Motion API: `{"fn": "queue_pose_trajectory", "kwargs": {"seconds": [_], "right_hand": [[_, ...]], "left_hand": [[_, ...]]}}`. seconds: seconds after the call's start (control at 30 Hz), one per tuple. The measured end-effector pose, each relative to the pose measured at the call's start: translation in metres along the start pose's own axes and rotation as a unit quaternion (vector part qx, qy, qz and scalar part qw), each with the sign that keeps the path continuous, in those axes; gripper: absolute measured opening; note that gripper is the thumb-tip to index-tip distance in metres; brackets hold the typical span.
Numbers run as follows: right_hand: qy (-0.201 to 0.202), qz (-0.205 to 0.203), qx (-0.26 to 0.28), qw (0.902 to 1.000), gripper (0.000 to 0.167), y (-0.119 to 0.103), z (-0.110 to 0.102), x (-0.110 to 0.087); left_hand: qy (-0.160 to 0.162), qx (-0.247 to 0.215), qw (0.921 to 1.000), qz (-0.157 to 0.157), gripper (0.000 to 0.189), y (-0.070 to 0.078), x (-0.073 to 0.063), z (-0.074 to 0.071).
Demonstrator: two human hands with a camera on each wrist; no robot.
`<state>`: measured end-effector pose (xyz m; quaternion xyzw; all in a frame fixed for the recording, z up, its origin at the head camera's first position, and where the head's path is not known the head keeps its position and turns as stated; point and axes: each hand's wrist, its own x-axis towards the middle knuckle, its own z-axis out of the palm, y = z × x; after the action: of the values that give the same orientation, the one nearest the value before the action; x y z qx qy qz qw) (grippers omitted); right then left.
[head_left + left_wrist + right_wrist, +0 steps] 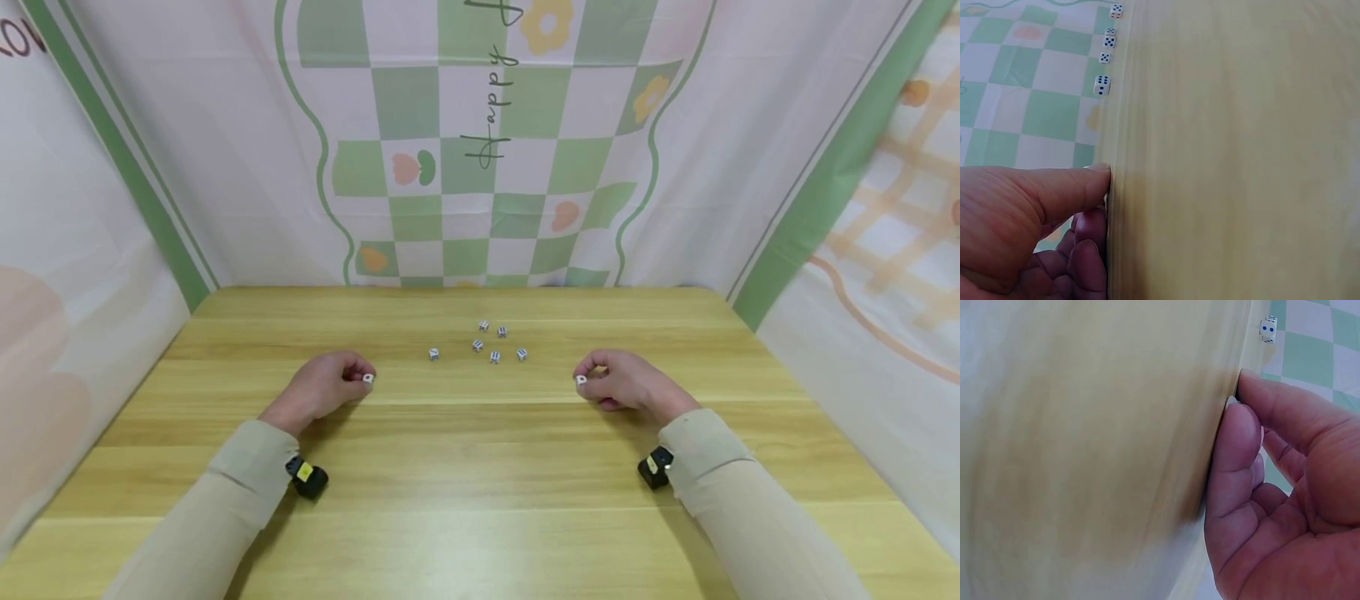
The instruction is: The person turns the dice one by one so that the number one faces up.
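Observation:
My left hand [324, 387] pinches a white die [368, 378] between thumb and fingers, low over the table on the left. On the right, another white die [581, 380] is pinched in my right hand [624, 382], also close to the tabletop. Both wrist views show the thumb and fingers together, with the held dice hidden. Several loose white dice lie between the hands, farther back. The leftmost die [433, 354] sits somewhat apart; the rightmost die [522, 354] is nearest my right hand.
The wooden table [480, 483] ends at a hanging cloth [468, 108] with a green checked pattern. More cloth walls flank the table on the left [90, 275] and right [885, 275]. A small black device [308, 477] is at the left cuff, another [656, 468] at the right.

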<state>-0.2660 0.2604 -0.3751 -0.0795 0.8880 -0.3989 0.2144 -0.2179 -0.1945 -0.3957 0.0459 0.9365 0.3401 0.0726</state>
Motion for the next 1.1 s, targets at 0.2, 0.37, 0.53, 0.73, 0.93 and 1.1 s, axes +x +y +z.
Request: {"fn": "queue_pose_trajectory", "kwargs": {"seconds": [0.2,0.37,0.53,0.73,0.93,1.1], "right_hand": [[0.001,0.000,-0.001,1.0000,0.032,0.001,-0.001,-0.001],[0.001,-0.002,-0.008,1.0000,0.036,0.002,-0.001,-0.003],[0.001,-0.007,-0.002,1.0000,0.043,0.003,-0.002,-0.004],[0.010,-0.008,0.009,0.9999,0.056,0.002,-0.002,-0.006],[0.023,0.003,0.003,0.9997,0.062,0.000,-0.002,-0.014],[0.027,-0.002,0.005,0.9996,0.061,-0.002,-0.001,-0.021]], "left_hand": [[-0.002,0.001,1.0000,0.001,0.013,0.001,0.001,0.000],[-0.004,-0.002,1.0000,0.004,0.013,0.002,0.000,0.001],[-0.004,-0.002,1.0000,0.003,0.014,0.003,-0.002,0.000],[-0.004,-0.001,1.0000,0.001,0.013,0.001,-0.001,-0.001],[-0.006,-0.001,1.0000,0.003,0.012,0.000,0.000,-0.001],[-0.008,-0.002,0.9999,0.008,0.011,0.000,0.000,-0.001]]}}
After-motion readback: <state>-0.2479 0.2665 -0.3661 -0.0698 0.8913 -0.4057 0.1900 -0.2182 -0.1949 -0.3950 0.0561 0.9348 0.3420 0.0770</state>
